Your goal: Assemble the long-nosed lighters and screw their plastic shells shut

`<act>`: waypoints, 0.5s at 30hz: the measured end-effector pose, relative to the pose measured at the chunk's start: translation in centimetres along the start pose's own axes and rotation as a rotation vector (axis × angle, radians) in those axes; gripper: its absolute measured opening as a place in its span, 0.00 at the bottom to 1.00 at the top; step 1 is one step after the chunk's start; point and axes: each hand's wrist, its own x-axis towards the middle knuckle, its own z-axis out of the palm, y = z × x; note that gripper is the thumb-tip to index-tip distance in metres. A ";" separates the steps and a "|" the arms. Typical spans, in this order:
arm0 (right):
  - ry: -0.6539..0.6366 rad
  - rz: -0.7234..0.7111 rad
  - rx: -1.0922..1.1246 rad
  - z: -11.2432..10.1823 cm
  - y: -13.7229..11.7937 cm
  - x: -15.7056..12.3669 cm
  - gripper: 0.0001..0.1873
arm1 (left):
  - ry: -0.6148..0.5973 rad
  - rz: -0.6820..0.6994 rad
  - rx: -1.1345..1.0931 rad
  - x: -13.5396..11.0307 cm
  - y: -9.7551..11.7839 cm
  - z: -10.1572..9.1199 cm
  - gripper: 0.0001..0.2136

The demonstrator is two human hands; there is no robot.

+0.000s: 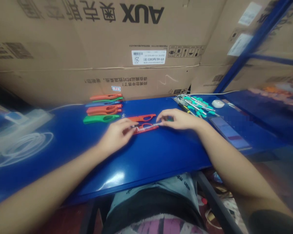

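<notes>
— Fingers first: how are they set?

— Fingers (130,124) of the left hand (117,135) are drawn together, pinching the left end of the near orange shell (146,128). Fingers (163,121) of the right hand (179,119) are curled, with their tips pressed together on the right end of a thin metal strip (150,125) that lies along that shell.

— Where does the shell sit?

— In the middle of a glossy blue counter (148,156), between the two hands. A far orange shell (142,118) lies just behind it. I cannot tell whether the two touch.

— What else is around?

— To the far left is a loose stack of plastic handles (104,109) in orange, green and blue. To the far right is a cluster of teal-handled screwdrivers (195,105), with a small white rounded object (217,103) beside them. A dark phone (228,131) lies flat near the right forearm. Big cardboard boxes (136,48) stand like a wall along the back. At the left edge there is a blurred coil of white cable (19,146).

— What could go wrong from here?

— As I judge it, the strip is slim and held only at one tip, so a small twist could flick it out of the shell. The counter looks slick, so a sideways push might skate the shell into the one behind it.
</notes>
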 end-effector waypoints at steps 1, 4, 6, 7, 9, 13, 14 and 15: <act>0.002 0.000 -0.004 0.0 0.0 0.0 0.11 | -0.007 -0.009 -0.003 0.0 0.0 0.0 0.11; -0.005 -0.019 -0.016 -0.1 0.2 0.0 0.11 | -0.035 -0.037 -0.024 -0.1 0.2 0.1 0.11; -0.018 -0.020 -0.020 0.0 0.3 0.0 0.12 | -0.055 -0.044 -0.052 -0.1 0.4 0.1 0.11; -0.028 -0.015 -0.022 0.0 0.4 0.0 0.12 | -0.069 -0.045 -0.064 -0.2 0.5 0.1 0.11; -0.049 -0.007 -0.028 0.1 0.6 0.0 0.12 | -0.081 -0.037 -0.075 -0.2 0.6 0.1 0.11; -0.057 0.006 -0.035 0.3 0.7 0.0 0.12 | -0.093 -0.023 -0.064 -0.2 0.4 0.1 0.10; -0.055 0.010 -0.036 0.3 0.8 0.0 0.12 | -0.093 -0.026 -0.063 -0.2 0.4 0.2 0.10; -0.052 0.011 -0.039 0.3 0.8 0.0 0.12 | -0.092 -0.029 -0.065 -0.2 0.3 0.2 0.10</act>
